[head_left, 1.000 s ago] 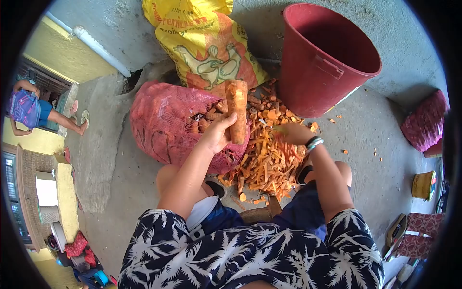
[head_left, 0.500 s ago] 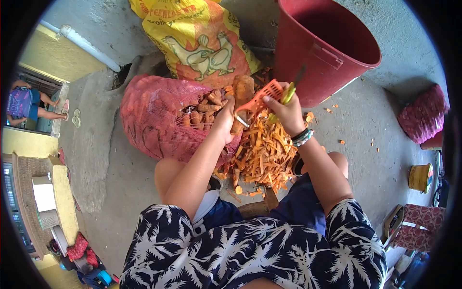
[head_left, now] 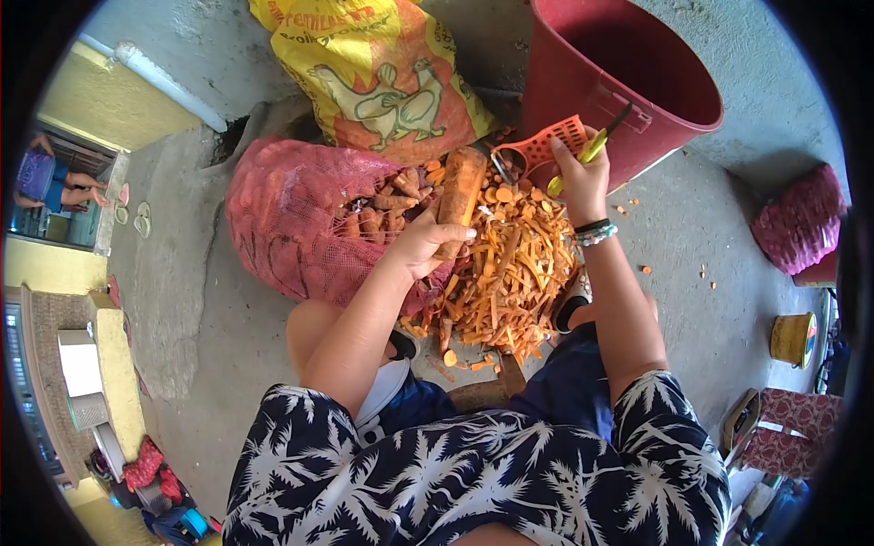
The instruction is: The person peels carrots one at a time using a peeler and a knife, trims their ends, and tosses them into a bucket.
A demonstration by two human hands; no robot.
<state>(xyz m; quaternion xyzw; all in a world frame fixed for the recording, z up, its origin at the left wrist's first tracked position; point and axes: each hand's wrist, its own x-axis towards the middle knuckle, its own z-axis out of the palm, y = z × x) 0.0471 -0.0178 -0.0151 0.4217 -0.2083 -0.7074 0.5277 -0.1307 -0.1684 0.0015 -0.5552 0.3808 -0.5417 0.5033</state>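
Observation:
My left hand (head_left: 424, 244) is wrapped round the lower end of a thick carrot (head_left: 462, 187), which points away from me with a bright peeled strip along its side. My right hand (head_left: 584, 189) grips an orange peeler (head_left: 544, 146) with a perforated handle, its metal blade end towards the carrot but apart from it. The same hand also holds a knife (head_left: 592, 146) with a yellow-green handle and a dark blade pointing up and right. Below both hands lies a heap of orange peelings (head_left: 505, 282), with carrot rounds (head_left: 503, 194) at its far side.
An open red mesh sack (head_left: 291, 223) of unpeeled carrots lies left. Behind it stands a yellow printed sack (head_left: 382, 82). A tall red bin (head_left: 583, 100) is at back right. Further right are a purple bundle (head_left: 799, 218) and a yellow bucket (head_left: 793, 338). Another person (head_left: 55, 177) is at a doorway.
My right hand has moved right with the peeler and knife, away from the carrot. The carrot has turned slightly in my left hand, and its peeled strip now shows.

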